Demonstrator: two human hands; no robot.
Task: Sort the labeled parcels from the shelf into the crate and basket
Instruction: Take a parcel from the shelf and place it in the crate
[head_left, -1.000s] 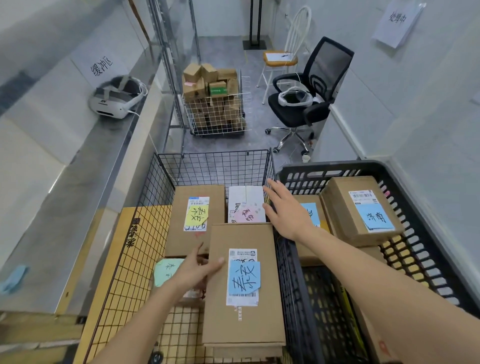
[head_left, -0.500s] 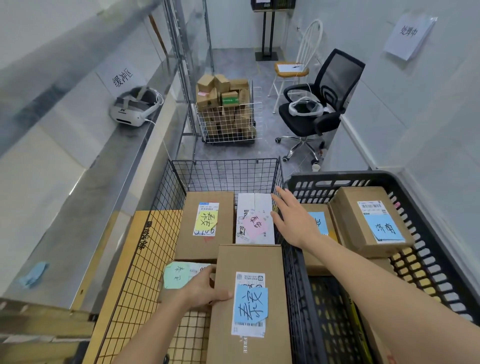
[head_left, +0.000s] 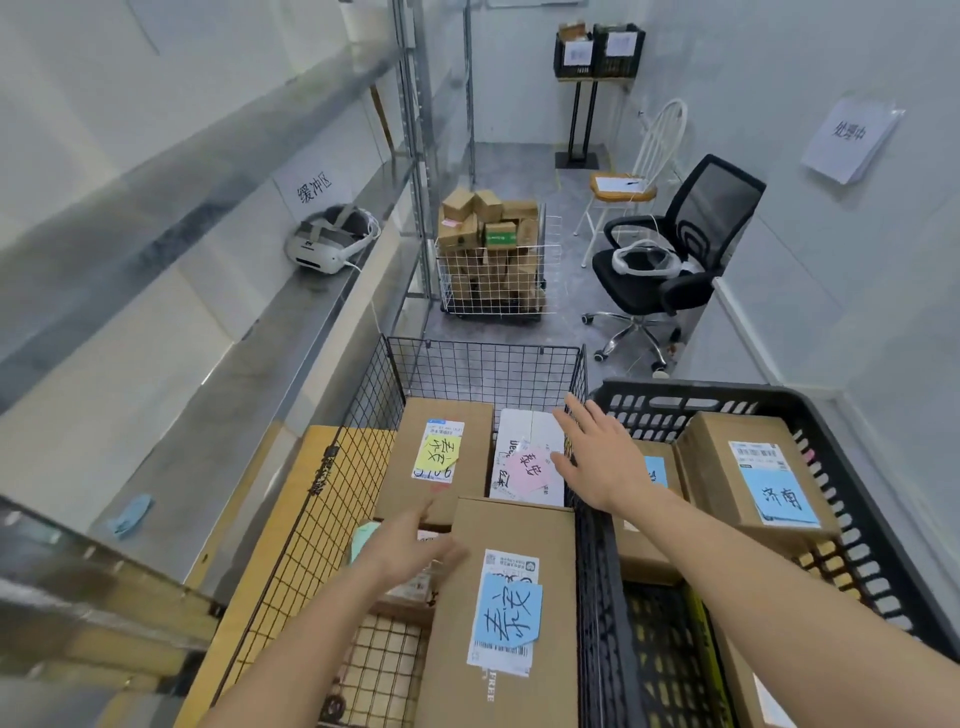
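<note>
A black wire basket (head_left: 363, 410) stands in front of me with several labeled parcels inside. Nearest lies a brown parcel with a blue note (head_left: 511, 597). Behind it sit a brown parcel with a yellow note (head_left: 441, 452) and a white parcel with a pink note (head_left: 524, 467). My left hand (head_left: 415, 545) hovers blurred at the near parcel's left edge, fingers apart, holding nothing. My right hand (head_left: 597, 457) is spread open above the wall between the basket and the black plastic crate (head_left: 852, 452). In the crate lies a brown parcel with a blue note (head_left: 753, 467).
A steel shelf (head_left: 218, 395) runs along the left with a white headset (head_left: 327, 244) on it. Farther off stand a white wire cart of boxes (head_left: 493, 260), a black office chair (head_left: 670, 260) and a white chair (head_left: 634, 176).
My left hand has let go of the near parcel's edge and lifted slightly. The view has tilted up, so the basket and crate sit lower in frame. My right hand stays spread.
</note>
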